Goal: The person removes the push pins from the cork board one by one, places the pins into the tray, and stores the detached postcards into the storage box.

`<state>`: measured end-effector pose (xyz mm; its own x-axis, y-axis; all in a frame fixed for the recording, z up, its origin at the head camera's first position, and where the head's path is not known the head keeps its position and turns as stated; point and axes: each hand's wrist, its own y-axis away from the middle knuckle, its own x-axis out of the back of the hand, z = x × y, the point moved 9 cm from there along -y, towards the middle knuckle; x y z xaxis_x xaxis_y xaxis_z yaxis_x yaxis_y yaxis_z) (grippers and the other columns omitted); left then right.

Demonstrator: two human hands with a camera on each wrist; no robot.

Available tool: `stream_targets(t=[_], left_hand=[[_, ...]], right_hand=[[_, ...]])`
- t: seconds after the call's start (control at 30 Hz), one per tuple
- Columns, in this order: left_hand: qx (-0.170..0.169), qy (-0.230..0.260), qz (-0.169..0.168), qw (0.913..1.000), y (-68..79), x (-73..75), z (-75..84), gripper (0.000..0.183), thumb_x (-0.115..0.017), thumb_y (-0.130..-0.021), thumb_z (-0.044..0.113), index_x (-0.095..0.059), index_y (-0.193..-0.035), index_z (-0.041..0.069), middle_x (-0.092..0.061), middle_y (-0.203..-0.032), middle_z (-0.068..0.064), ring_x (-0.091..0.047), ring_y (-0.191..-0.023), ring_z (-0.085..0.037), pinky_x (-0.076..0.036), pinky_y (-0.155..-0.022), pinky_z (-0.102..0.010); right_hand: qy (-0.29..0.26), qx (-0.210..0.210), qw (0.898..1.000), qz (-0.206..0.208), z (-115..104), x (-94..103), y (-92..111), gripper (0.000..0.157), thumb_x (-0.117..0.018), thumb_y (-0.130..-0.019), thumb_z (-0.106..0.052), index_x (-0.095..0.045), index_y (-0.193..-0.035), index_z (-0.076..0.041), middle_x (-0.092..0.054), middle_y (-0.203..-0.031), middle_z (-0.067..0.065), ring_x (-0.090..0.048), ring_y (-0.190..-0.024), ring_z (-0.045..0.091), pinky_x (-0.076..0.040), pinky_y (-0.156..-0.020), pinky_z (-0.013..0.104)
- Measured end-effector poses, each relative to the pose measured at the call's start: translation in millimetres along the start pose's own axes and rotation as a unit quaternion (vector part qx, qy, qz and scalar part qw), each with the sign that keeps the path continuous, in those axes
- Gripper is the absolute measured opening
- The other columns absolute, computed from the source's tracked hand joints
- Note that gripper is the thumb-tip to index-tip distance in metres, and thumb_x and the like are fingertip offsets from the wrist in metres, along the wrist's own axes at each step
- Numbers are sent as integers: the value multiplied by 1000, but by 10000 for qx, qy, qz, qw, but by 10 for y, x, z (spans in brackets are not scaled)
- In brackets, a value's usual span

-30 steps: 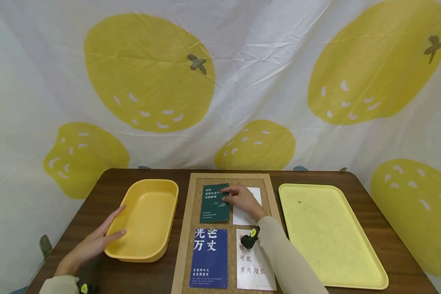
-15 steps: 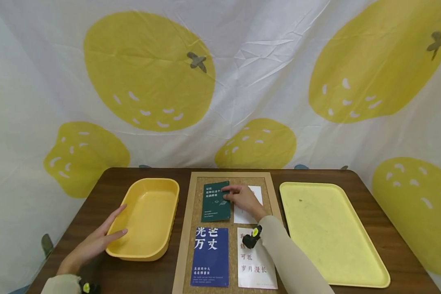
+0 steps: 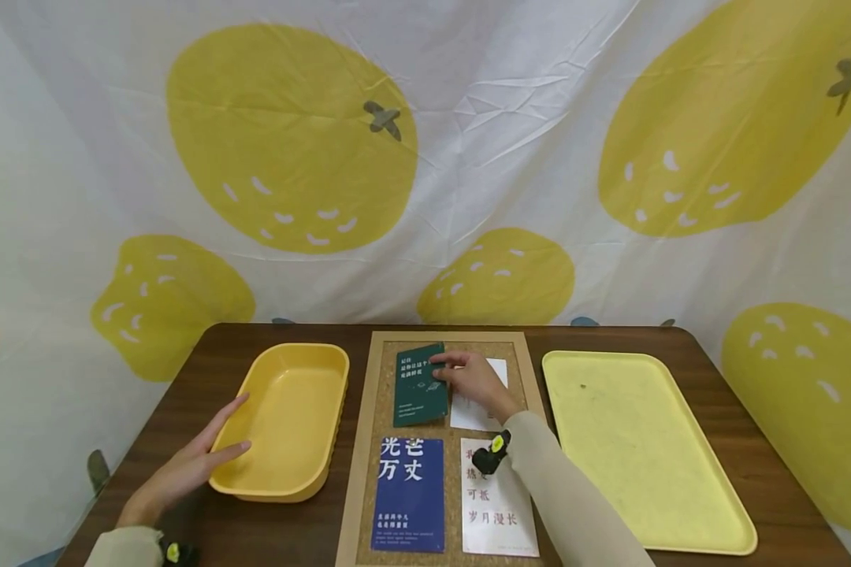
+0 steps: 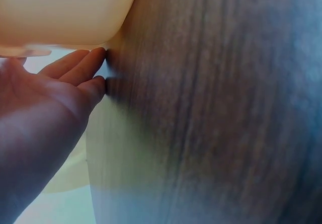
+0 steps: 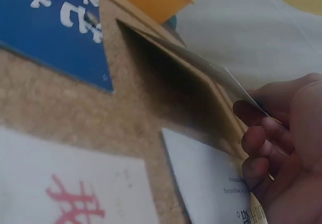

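Note:
A dark green card (image 3: 420, 390) with white lettering is pinched at its right edge by my right hand (image 3: 473, 380). In the right wrist view this card (image 5: 188, 58) tilts off the cork board (image 5: 75, 103), one corner still low by the cork and a dark shadow beneath. My left hand (image 3: 184, 470) holds the near left rim of a yellow plastic basin (image 3: 284, 425), thumb over the inside. Its other fingers (image 4: 83, 70) lie outside the basin, tips at the brown table. A white card (image 3: 473, 413) lies partly hidden under my right hand.
A blue card (image 3: 410, 504) and a white card with red lettering (image 3: 498, 512) lie on the wood-framed cork board (image 3: 358, 472). To its right is a flat pale yellow tray (image 3: 645, 449). Behind the brown table (image 3: 723, 449) hangs a lemon-print cloth (image 3: 461, 157).
The green card has come up from lying nearly flat, its right edge rising and tilting in my right hand. My left hand and the basin stay together in place.

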<state>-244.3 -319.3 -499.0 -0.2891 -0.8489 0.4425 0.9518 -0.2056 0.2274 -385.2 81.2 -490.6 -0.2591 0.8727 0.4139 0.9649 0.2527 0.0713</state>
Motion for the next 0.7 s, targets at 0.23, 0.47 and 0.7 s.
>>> stream_targets(t=[0.23,0.47,0.7], left_hand=[[90,-15,-33,10000,-8,1,-7,80,-58,-100,34,-6,-161,27,9,-166,-17,11,-148,-47,1,-107,-77],[85,-72,-10,9999,-2,23,-9,80,-58,-100,33,-6,-161,28,8,-166,-18,10,-148,-48,0,-107,-78],[141,-37,7,9999,-1,25,-28,80,-57,-100,37,-6,-160,29,9,-166,-15,11,-149,-46,1,-107,-77]], right_hand=[[-192,200,9996,-27,-166,-1,12,27,-70,-92,-18,-74,-118,-16,-70,-104,5,-58,-70,13,-48,-59,27],[-309,378,9987,-129,-311,-91,9,27,-71,-92,-18,-74,-118,-15,-68,-91,2,-50,-62,12,-43,-55,26],[-337,561,9977,-200,-410,-161,9,26,-71,-92,-17,-74,-117,-14,-66,-80,0,-40,-51,11,-34,-48,24]])
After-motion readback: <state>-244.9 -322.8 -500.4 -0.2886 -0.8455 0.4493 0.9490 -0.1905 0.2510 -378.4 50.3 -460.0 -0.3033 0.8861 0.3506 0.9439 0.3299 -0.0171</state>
